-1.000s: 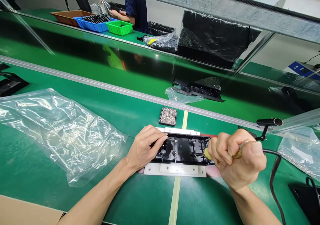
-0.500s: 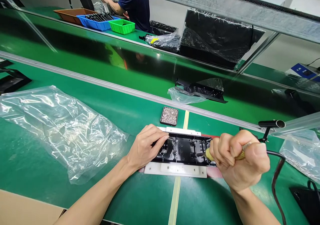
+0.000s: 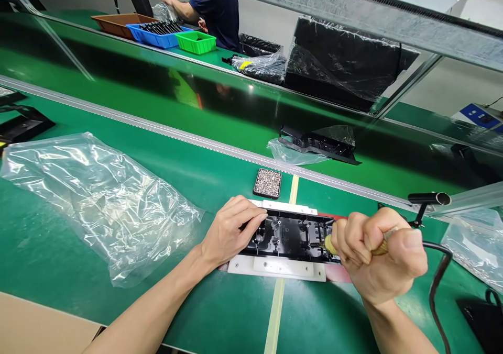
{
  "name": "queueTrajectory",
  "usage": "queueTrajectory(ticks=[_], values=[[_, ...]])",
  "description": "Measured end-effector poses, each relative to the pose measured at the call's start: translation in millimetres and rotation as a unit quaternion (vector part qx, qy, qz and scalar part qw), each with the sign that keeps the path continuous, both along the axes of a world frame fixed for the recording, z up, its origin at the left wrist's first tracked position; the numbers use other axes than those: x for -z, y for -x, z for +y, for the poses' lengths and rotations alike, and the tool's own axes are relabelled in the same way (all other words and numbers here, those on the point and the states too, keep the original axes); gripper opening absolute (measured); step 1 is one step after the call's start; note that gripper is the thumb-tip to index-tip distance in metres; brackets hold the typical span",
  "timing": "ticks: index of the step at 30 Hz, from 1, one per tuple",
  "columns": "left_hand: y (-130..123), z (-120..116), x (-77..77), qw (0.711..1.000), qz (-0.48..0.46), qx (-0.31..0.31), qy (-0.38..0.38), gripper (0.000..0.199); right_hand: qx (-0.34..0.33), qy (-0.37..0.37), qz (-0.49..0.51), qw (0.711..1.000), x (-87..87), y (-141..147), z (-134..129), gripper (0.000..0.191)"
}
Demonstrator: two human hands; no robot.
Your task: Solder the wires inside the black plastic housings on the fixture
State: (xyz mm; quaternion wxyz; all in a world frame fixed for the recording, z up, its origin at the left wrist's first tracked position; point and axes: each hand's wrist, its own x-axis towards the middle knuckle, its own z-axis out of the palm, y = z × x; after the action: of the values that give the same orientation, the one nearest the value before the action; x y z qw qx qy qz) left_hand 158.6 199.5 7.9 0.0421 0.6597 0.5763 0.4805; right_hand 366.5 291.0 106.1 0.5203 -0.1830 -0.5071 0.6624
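Observation:
A long black plastic housing (image 3: 288, 236) lies in a white fixture (image 3: 277, 266) on the green bench. My left hand (image 3: 234, 228) is closed over the housing's left end, thumb and fingers at its edge. In my right hand (image 3: 379, 252), wrapped in a fist, is a soldering iron (image 3: 329, 244) with a yellowish handle. Its tip points left, down at the right part of the housing; whether it touches is hard to see. A dark cord (image 3: 435, 275) runs from behind that hand. Beyond the fixture sits a small square tray (image 3: 268, 183) of tiny metal pieces.
Clear plastic bags lie left (image 3: 118, 207) and right (image 3: 477, 244). A metal tube holder (image 3: 430, 199) stands behind my right hand. Another black part (image 3: 320, 144) rests on the belt (image 3: 220, 118). Across it, a person (image 3: 218, 16) works near blue (image 3: 157, 35) and green bins (image 3: 195, 42).
The whole view has shifted slightly to the right. Both hands, the soldering iron and the housing keep nearly the same positions relative to each other.

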Motion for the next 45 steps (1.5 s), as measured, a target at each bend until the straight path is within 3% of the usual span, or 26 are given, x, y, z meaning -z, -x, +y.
queueTrajectory(ticks=[12, 38, 45], values=[[-4.3, 4.2, 0.9, 1.0, 0.017, -0.016, -0.005, 0.013, -0.033, -0.022, -0.026, 0.999, -2.9, -5.7, 6.9, 0.05], [-4.7, 4.5, -0.3, 1.0, 0.01, -0.004, -0.005, 0.01, -0.037, -0.017, -0.011, 0.999, -2.0, -6.1, 7.0, 0.052], [-4.5, 3.3, 8.2, 1.0, 0.002, 0.001, 0.012, 0.012, -0.033, -0.001, -0.011, 0.999, 2.5, -8.9, 5.7, 0.048]])
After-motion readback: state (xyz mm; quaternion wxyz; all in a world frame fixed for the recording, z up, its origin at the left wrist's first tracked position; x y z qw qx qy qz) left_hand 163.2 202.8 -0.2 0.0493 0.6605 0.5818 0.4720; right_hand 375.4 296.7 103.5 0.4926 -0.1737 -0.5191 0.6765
